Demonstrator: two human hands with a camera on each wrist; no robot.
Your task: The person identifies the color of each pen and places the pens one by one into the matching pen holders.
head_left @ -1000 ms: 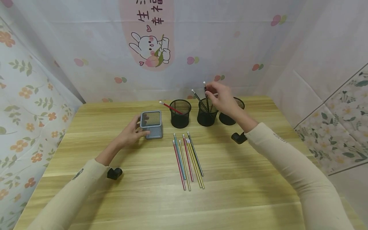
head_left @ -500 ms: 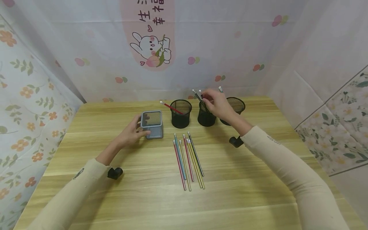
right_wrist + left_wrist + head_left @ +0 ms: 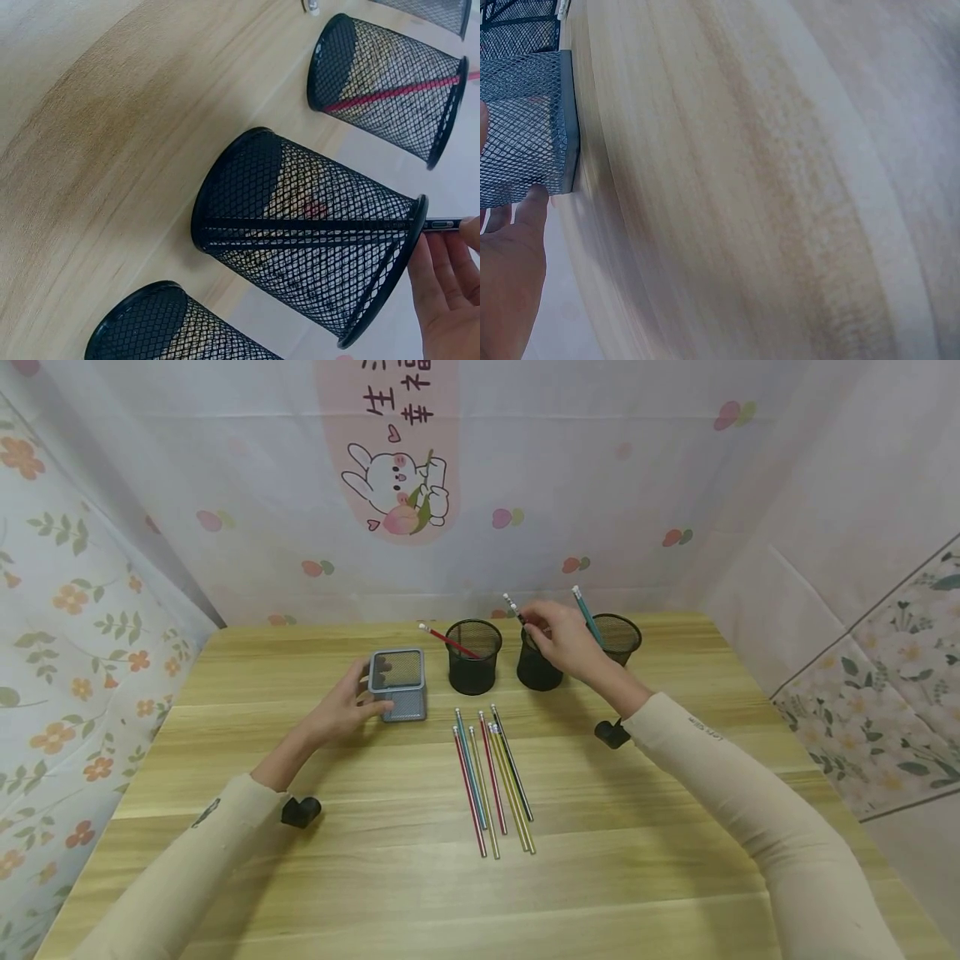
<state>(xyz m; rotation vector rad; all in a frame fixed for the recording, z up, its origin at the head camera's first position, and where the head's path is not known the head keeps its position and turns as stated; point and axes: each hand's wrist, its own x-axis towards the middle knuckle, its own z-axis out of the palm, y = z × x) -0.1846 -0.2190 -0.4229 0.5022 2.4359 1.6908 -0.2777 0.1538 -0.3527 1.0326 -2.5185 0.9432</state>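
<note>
Right hand (image 3: 564,639) over the middle of three round black wire-mesh cups (image 3: 538,670), fingertips drawn together in a pinch on the upper end of a slim black pencil with a white eraser (image 3: 442,224). Pencil's lower length is inside that cup, visible through the mesh down toward the base; a second dark pencil stands in there beside it, its white-tipped end (image 3: 507,598) leaning out to the left. Left hand (image 3: 341,706) curved round a square grey wire-mesh holder (image 3: 405,704) at the row's left end, thumb on the front, other fingers round the far side. Next to the holder, the left black mesh cup (image 3: 472,678) has a red pencil (image 3: 444,637) tilted well over its rim. Right black mesh cup (image 3: 622,645), partly hidden by the wrist, has a teal pencil (image 3: 587,613) leaning left. In front of the cups, a loose bundle of red, teal, yellow, gold and black pencils (image 3: 492,772) lies lengthwise on the wood-grain table (image 3: 360,877). Both arms in beige sleeves (image 3: 757,802).
</note>
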